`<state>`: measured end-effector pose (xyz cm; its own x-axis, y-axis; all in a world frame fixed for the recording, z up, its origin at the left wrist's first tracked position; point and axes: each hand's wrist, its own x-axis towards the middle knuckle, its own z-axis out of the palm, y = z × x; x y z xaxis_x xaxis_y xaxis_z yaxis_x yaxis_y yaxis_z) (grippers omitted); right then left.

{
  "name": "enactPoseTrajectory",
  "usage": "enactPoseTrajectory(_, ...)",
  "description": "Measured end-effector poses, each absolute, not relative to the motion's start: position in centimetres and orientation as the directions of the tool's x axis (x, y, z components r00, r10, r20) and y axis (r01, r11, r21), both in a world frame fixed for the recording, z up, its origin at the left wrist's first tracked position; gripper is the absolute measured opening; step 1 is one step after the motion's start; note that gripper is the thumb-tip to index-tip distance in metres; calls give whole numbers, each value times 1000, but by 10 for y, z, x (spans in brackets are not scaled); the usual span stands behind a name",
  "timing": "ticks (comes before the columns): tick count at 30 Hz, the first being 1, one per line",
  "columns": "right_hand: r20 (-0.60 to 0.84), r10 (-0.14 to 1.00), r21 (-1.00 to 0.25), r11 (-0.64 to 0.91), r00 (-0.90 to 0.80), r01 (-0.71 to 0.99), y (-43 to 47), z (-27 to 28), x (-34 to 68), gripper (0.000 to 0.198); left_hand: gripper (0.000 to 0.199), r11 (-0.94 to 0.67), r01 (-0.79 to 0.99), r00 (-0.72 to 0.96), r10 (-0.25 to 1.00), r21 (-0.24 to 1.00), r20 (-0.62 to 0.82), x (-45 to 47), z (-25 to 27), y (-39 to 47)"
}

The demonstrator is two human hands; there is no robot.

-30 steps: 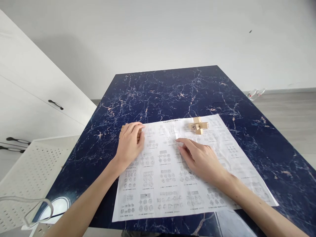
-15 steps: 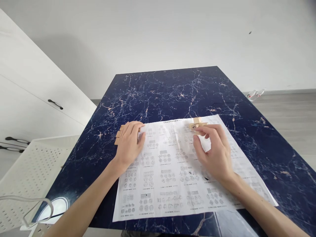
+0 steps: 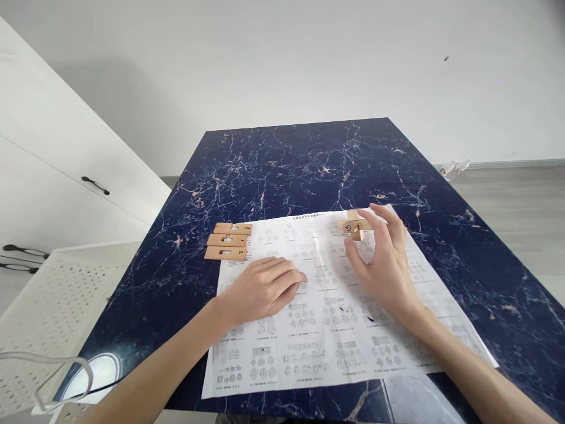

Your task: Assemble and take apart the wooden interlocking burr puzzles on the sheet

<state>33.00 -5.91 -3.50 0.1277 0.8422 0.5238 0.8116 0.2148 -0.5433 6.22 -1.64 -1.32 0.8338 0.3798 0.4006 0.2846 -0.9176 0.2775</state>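
Note:
My left hand [image 3: 269, 285] rests over the printed sheet [image 3: 309, 362], palm down, fingers loosely bent and pointing right, holding nothing visible. My right hand [image 3: 386, 268] is at the sheet's upper right, thumb and fingers spread around a small wooden interlocking puzzle [image 3: 351, 226]. Its crossed pieces carry a dark mark. The index finger and thumb are close to its edges; whether they touch is unclear. At the sheet's upper left corner, three notched wooden puzzle pieces [image 3: 226, 239] lie side by side, each with a handwritten number.
The dark blue marbled table [image 3: 282, 171] extends beyond the sheet towards the wall. A white perforated surface [image 3: 57, 300] with a pale cable [image 3: 83, 365] stands at the left, below white cabinets [image 3: 53, 153]. A clear sheet [image 3: 419, 400] lies at the table's front edge.
My left hand has left the notched pieces and moved right and nearer me, uncovering them. My right hand's fingers have lifted and spread, showing more of the crossed puzzle.

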Motion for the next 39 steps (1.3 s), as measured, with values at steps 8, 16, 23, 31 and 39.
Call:
enactPoseTrajectory(8,545,828,-562,248,128,789,-58,-34,328,48,15,-922,282,837,371,264,403,62,-13,-16)
enactPoseTrajectory(16,577,798,-583,253,174,772,-56,-31,327,33,16,-917,290,838,382,275,390,61,-15,-16)
enactPoseTrajectory(23,540,819,-607,223,191,763,-56,-33,328,31,15,-920,281,837,375,275,399,62,-15,-16)
enactPoseTrajectory(31,509,833,-631,190,217,752,-56,-33,327,30,15,-922,278,841,369,268,397,62,-14,-17)
enactPoseTrajectory(39,462,851,-645,127,251,754,-55,-35,328,29,16,-923,281,841,368,261,396,62,-15,-16)
